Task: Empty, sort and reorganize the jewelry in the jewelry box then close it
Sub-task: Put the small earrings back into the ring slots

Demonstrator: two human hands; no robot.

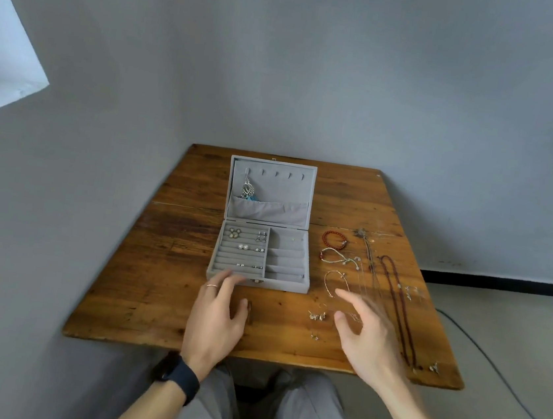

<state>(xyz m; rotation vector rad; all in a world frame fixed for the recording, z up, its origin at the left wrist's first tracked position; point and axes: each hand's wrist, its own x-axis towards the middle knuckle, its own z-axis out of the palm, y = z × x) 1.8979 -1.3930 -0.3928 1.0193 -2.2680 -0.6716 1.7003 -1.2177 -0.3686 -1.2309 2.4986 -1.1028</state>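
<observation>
A grey velvet jewelry box [304, 286] lies open at the middle of the wooden table [164, 275]. Several earrings [243, 247] sit in its left ring rolls; a tasselled piece [248, 190] hangs in the lid. My left hand [218, 316] rests open on the table with its fingertips touching the box's front left edge. To the right lie a red bead bracelet [328, 237], cord bracelets [337, 256], a thin bangle [332, 279] and long necklaces [399, 302]. My right hand [362, 333] hovers open over thin chains, holding nothing. Small earrings [317, 315] lie beside its thumb.
The table stands against a grey wall. More small earrings [435, 367] lie near the front right corner. A dark cable [492, 358] runs across the floor to the right. My knees in grey trousers [306, 416] are under the near edge.
</observation>
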